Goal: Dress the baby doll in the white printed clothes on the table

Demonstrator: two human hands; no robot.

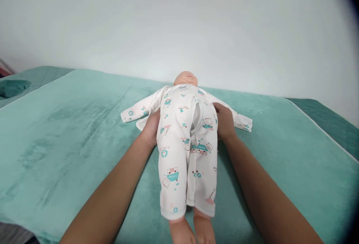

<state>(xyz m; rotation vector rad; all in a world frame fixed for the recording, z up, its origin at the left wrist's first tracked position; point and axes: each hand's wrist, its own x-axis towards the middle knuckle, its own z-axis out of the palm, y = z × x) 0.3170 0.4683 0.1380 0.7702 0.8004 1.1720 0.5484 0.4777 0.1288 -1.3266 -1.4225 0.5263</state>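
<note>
On green cloth, 2 hands flank the doll (186, 124).

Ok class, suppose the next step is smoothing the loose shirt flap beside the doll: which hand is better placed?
Probably the left hand: it is close beside the flap, while the right hand is across the doll. Both hands' fingers are largely hidden.

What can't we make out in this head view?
Head view:
- left hand: fingertips hidden behind the doll's trousers
- right hand: fingertips likewise hidden
- doll: upper face turned away, toes cut off at bottom edge
- dark green item: cut off at left edge
</note>
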